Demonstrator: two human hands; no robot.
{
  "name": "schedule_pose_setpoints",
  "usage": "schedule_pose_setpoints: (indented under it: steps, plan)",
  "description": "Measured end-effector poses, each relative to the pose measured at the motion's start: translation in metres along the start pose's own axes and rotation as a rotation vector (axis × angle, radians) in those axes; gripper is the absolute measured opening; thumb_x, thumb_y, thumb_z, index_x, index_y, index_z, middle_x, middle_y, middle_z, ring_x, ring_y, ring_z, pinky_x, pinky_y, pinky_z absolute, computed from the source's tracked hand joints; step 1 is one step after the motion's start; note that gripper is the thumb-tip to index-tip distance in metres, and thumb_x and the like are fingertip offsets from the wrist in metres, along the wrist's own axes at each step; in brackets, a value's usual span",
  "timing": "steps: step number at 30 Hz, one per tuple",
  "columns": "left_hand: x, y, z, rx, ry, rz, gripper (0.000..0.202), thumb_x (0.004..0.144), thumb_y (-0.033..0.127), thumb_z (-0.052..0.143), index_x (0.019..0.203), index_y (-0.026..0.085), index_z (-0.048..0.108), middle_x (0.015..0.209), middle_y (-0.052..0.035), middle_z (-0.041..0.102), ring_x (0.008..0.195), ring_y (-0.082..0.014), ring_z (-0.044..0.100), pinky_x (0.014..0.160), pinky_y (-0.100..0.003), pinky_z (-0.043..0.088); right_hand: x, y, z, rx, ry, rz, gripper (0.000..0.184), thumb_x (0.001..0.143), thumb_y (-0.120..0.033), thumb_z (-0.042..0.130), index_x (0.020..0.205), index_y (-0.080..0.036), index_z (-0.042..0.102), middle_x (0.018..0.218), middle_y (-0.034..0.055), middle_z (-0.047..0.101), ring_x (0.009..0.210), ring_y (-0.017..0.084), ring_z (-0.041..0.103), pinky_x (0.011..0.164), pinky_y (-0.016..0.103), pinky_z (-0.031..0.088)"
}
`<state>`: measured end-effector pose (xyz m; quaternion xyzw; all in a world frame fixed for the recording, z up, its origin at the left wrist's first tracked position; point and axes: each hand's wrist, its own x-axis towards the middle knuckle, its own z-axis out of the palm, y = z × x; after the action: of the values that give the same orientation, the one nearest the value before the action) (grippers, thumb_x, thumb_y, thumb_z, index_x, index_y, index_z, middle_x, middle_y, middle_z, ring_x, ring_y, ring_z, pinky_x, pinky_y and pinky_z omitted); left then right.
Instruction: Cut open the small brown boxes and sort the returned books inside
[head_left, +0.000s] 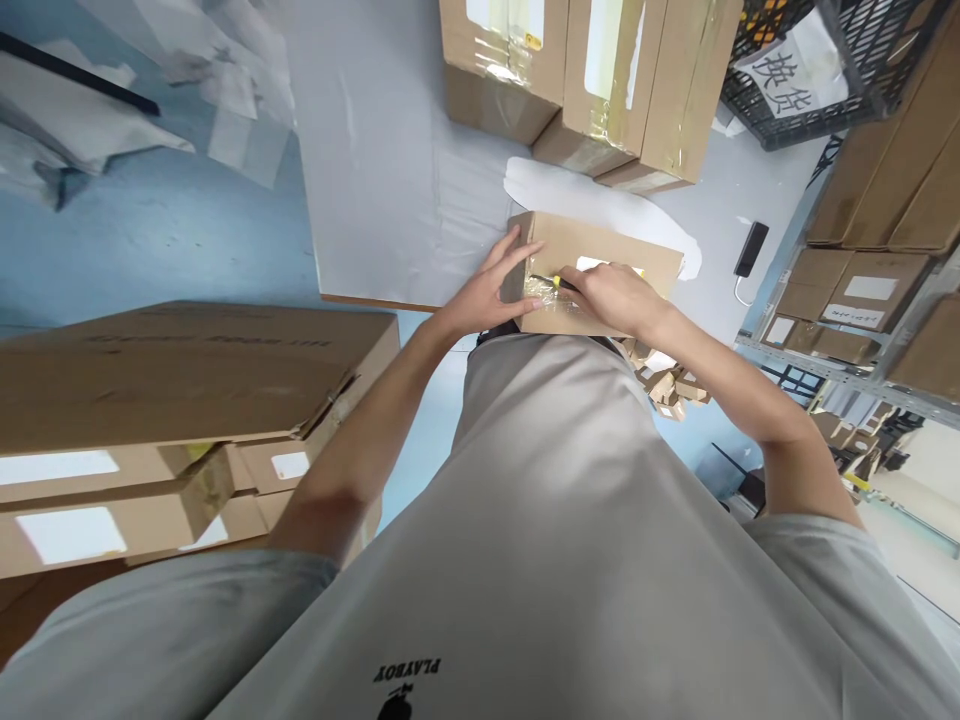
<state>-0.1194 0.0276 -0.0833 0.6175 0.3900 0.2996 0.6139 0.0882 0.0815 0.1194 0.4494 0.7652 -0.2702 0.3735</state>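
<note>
A taped cardboard box lies on the white table right in front of my body. My left hand lies against the box's left end, fingers stretched over its corner. My right hand is closed round a small yellow and black tool, whose tip touches the clear tape on top of the box.
Two larger taped boxes stand at the table's far edge. A stack of flat boxes is at my left. A black crate with a paper label, shelves of boxes and a black phone are at the right.
</note>
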Motion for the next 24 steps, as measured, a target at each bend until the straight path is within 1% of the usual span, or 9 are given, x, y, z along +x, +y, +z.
schedule_pose_setpoints:
  steps: [3, 6, 9, 12, 15, 18, 21, 24]
  plan:
    - [-0.001, 0.001, -0.001, -0.002, 0.009, -0.008, 0.110, 0.084, 0.097, 0.075, 0.174, 0.038, 0.052, 0.192, -0.0109, 0.029, 0.178, -0.0460, 0.025, 0.144, -0.066, 0.026, 0.002, -0.004, -0.004, -0.044, 0.011, -0.028, 0.045, 0.122, -0.039, 0.041, 0.151, -0.013, 0.064, 0.125, 0.0254, 0.084, 0.114, 0.037, 0.078, 0.096, 0.041, 0.049]
    - [-0.002, 0.001, -0.002, 0.025, 0.001, -0.013, 0.111, 0.086, 0.096, 0.074, 0.176, 0.036, 0.050, 0.192, -0.0127, 0.028, 0.179, -0.0449, 0.024, 0.144, -0.064, 0.027, 0.007, -0.005, -0.007, -0.070, 0.034, -0.080, 0.042, 0.120, -0.031, 0.043, 0.148, -0.010, 0.066, 0.125, 0.0271, 0.083, 0.117, 0.038, 0.078, 0.098, 0.043, 0.050]
    - [-0.003, 0.003, -0.003, 0.060, -0.011, -0.019, 0.111, 0.089, 0.096, 0.071, 0.178, 0.034, 0.047, 0.192, -0.0144, 0.027, 0.179, -0.0442, 0.025, 0.144, -0.062, 0.028, 0.011, -0.005, -0.008, -0.081, 0.067, -0.110, 0.042, 0.118, -0.028, 0.043, 0.146, -0.010, 0.069, 0.125, 0.0275, 0.083, 0.120, 0.039, 0.077, 0.099, 0.045, 0.051]
    - [-0.005, 0.006, -0.003, 0.075, -0.012, -0.031, 0.109, 0.092, 0.094, 0.069, 0.179, 0.033, 0.045, 0.192, -0.0149, 0.027, 0.178, -0.0427, 0.027, 0.143, -0.060, 0.031, 0.011, -0.002, -0.006, -0.085, 0.073, -0.116, 0.042, 0.118, -0.027, 0.042, 0.144, -0.010, 0.070, 0.126, 0.0278, 0.082, 0.122, 0.039, 0.077, 0.100, 0.046, 0.052]
    - [-0.007, 0.010, 0.000, 0.094, 0.006, -0.050, 0.106, 0.095, 0.092, 0.067, 0.179, 0.033, 0.043, 0.192, -0.0156, 0.029, 0.179, -0.0409, 0.027, 0.143, -0.059, 0.033, 0.009, 0.004, 0.003, -0.083, 0.071, -0.094, 0.043, 0.118, -0.028, 0.044, 0.146, -0.009, 0.070, 0.129, 0.0287, 0.081, 0.123, 0.040, 0.076, 0.102, 0.048, 0.052]
    - [-0.008, 0.012, 0.003, 0.102, 0.031, -0.074, 0.105, 0.095, 0.091, 0.067, 0.180, 0.034, 0.042, 0.191, -0.0150, 0.031, 0.179, -0.0401, 0.027, 0.141, -0.059, 0.036, 0.002, 0.024, 0.017, -0.080, 0.080, -0.059, 0.043, 0.118, -0.032, 0.046, 0.144, -0.009, 0.073, 0.125, 0.0285, 0.082, 0.120, 0.041, 0.077, 0.100, 0.049, 0.053]
    - [-0.009, 0.013, 0.007, 0.091, 0.062, -0.111, 0.103, 0.093, 0.091, 0.069, 0.179, 0.039, 0.043, 0.190, -0.0124, 0.034, 0.178, -0.0403, 0.029, 0.137, -0.060, 0.042, -0.010, 0.058, 0.036, -0.093, 0.089, -0.036, 0.043, 0.118, -0.034, 0.047, 0.139, -0.012, 0.077, 0.117, 0.0264, 0.084, 0.116, 0.042, 0.078, 0.095, 0.049, 0.054]
    - [-0.009, 0.018, 0.010, 0.084, 0.105, -0.149, 0.102, 0.092, 0.091, 0.071, 0.177, 0.041, 0.045, 0.189, -0.0114, 0.035, 0.176, -0.0407, 0.033, 0.136, -0.060, 0.044, -0.027, 0.095, 0.053, -0.108, 0.096, -0.001, 0.043, 0.116, -0.036, 0.049, 0.136, -0.015, 0.081, 0.112, 0.0248, 0.085, 0.112, 0.041, 0.079, 0.092, 0.048, 0.054]
